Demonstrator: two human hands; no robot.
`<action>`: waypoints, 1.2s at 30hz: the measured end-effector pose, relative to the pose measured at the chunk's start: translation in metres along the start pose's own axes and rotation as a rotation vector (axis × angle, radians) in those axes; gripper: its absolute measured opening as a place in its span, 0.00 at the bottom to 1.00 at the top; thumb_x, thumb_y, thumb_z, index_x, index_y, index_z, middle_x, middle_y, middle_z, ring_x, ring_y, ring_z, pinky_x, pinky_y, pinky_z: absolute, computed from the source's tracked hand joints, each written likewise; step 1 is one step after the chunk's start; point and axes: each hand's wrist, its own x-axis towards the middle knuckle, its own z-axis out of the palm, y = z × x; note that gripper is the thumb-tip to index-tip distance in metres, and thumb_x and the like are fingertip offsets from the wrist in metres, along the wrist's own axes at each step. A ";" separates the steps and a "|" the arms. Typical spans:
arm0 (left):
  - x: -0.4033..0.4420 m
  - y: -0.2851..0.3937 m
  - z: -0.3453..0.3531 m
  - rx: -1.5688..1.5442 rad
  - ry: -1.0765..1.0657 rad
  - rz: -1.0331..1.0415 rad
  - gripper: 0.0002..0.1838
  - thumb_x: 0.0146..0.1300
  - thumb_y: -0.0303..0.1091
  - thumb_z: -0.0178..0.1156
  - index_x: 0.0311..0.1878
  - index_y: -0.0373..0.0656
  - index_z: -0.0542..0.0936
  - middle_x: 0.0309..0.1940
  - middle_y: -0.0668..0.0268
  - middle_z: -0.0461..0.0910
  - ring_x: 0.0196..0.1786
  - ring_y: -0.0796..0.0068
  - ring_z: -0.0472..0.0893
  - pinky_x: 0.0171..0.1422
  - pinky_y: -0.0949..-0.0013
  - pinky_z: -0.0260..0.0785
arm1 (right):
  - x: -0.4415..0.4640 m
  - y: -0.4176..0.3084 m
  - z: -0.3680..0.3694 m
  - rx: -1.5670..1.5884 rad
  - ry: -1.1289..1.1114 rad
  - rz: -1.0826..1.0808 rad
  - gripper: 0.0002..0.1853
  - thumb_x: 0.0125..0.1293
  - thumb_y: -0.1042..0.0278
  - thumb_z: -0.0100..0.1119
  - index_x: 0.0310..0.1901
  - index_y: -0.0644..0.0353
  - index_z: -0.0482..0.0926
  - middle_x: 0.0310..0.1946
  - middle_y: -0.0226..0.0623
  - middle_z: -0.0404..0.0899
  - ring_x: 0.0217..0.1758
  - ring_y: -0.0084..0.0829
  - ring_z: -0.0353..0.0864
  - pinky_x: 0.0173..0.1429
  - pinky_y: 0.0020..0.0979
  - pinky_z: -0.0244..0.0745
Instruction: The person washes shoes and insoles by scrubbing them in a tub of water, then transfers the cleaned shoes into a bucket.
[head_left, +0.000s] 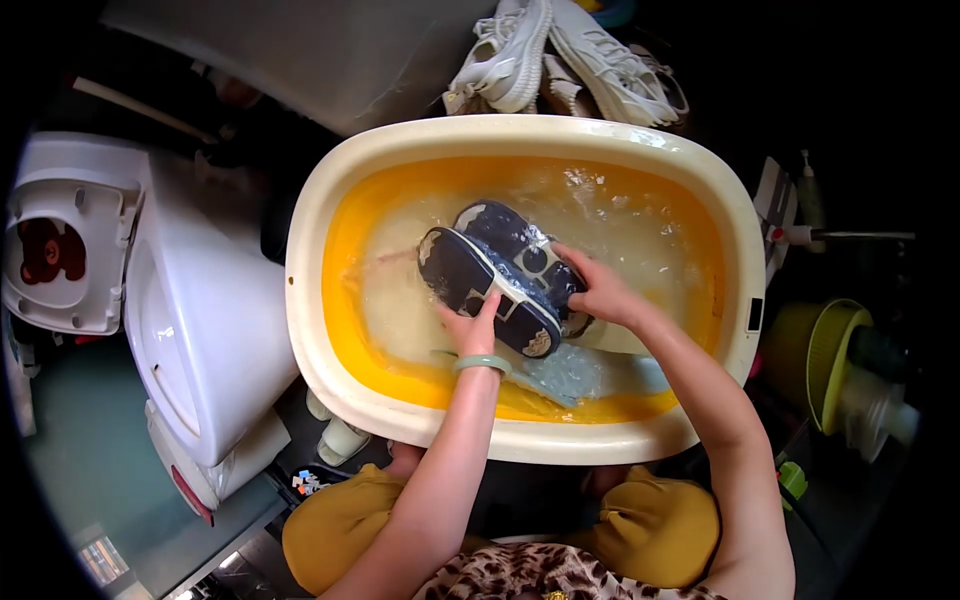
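Note:
Two dark navy shoes [483,288] with pale edges and beige patches are held side by side in the water of a cream oval tub [520,440]. Their patterned soles seem to face up. My left hand [468,325], with a pale green bangle at the wrist, grips the nearer shoe, its thumb across the middle. My right hand [598,288] holds the farther shoe [530,250] by its right side, the fingertips partly hidden. Under the water below the shoes lies a pale bluish sheet-like thing [595,375], its kind unclear.
White sneakers [515,60] sit beyond the tub's far rim. To the left are a white toilet [190,300] and a seat with a brown bear picture [50,250]. Green basins [825,360] stand at right. My knees [655,525] flank the near rim.

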 end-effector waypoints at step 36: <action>0.008 -0.002 0.056 1.614 -0.085 -0.106 0.54 0.57 0.64 0.56 0.76 0.49 0.37 0.73 0.37 0.38 0.74 0.35 0.45 0.76 0.43 0.38 | 0.050 -0.033 0.035 -0.506 0.063 0.417 0.54 0.47 0.54 0.73 0.71 0.61 0.51 0.70 0.49 0.55 0.72 0.51 0.56 0.74 0.38 0.55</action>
